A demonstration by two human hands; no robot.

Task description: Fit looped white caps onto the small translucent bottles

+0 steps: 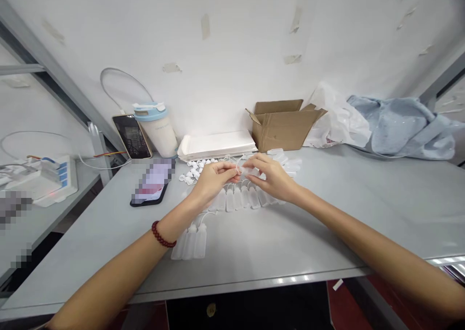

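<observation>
Over the middle of the table, my left hand [212,180] and my right hand [274,176] meet. Between the right fingertips is a small translucent plastic bottle [250,172], tilted, its neck toward the left hand. My left fingers pinch a small whitish cap at that neck, largely hidden by the fingertips. Below the hands lies a row of similar bottles [236,199] with thin curved tubes on top. Several more bottles [194,243] lie side by side near my left wrist. A pile of loose white caps [189,177] sits left of the hands, and other bottles [292,164] lie behind the right hand.
At the back stand a blue-lidded cup [156,131], a propped phone [132,136], a flat white package [218,143] and an open cardboard box [283,129]. Another phone [152,182] lies on the left. A white plastic bag [337,119] and blue cloth [403,127] are at the right.
</observation>
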